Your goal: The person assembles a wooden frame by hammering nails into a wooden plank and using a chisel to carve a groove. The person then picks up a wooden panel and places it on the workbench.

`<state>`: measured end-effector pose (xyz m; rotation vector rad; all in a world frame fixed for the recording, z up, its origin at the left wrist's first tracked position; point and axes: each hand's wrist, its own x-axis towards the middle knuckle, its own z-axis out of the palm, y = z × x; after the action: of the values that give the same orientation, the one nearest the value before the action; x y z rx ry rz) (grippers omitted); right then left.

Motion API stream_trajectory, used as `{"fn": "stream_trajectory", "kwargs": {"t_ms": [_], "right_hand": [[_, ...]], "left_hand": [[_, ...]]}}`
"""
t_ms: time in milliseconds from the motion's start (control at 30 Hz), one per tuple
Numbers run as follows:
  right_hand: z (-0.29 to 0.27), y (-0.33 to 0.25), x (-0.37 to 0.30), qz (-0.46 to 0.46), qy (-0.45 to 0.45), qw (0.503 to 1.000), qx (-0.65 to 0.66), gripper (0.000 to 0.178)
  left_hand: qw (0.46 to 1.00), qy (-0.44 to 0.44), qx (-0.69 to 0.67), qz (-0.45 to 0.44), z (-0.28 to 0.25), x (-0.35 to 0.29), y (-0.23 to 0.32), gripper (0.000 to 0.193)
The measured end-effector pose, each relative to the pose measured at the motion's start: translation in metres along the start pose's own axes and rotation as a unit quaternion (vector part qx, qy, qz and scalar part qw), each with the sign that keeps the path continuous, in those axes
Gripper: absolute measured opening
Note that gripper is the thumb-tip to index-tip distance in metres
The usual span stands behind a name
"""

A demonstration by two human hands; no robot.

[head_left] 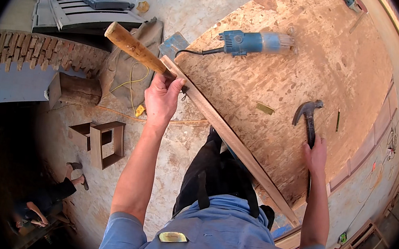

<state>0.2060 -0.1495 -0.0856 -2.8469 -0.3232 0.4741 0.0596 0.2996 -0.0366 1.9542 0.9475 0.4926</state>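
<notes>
Counter [312, 68], a particle-board sheet, is carrying a blue power tool [254, 43]; left hand [162, 98] is gripping a wooden handle [134, 48] at the counter's edge; right hand [316, 156] is closing around a claw hammer [309, 117] lying on it.

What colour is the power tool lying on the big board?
The power tool is blue with a pale end, seen in the head view.

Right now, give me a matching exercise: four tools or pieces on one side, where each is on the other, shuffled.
Things:
1. wooden handle
2. claw hammer
3. blue power tool
4. wooden strip

Places:
A. lying at the far side of the board
B. gripped in the left hand
C. along the board's near edge
D. under the right hand

Pairs: 1-B, 2-D, 3-A, 4-C
</notes>
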Motion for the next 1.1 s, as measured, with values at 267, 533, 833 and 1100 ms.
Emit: {"fn": "stream_trajectory", "kwargs": {"t_ms": [267,533,833,1100], "right_hand": [[0.000,0.001,0.002,0.004,-0.006,1.000,0.000,0.044],[0.002,0.004,0.003,0.003,-0.005,1.000,-0.004,0.045],[0.001,0.002,0.004,0.001,-0.006,1.000,-0.021,0.042],[0.004,0.003,0.006,-0.003,0.001,0.999,-0.036,0.038]], "left_hand": [[0.999,-0.002,-0.029,0.017,0.002,0.002,-0.008,0.022],[0.999,-0.007,-0.033,-0.002,0.002,0.002,-0.006,0.018],[1.000,-0.006,0.003,0.009,0.002,0.000,-0.010,0.021],[0.996,0.033,0.046,0.069,0.006,-0.005,-0.005,0.021]]}}
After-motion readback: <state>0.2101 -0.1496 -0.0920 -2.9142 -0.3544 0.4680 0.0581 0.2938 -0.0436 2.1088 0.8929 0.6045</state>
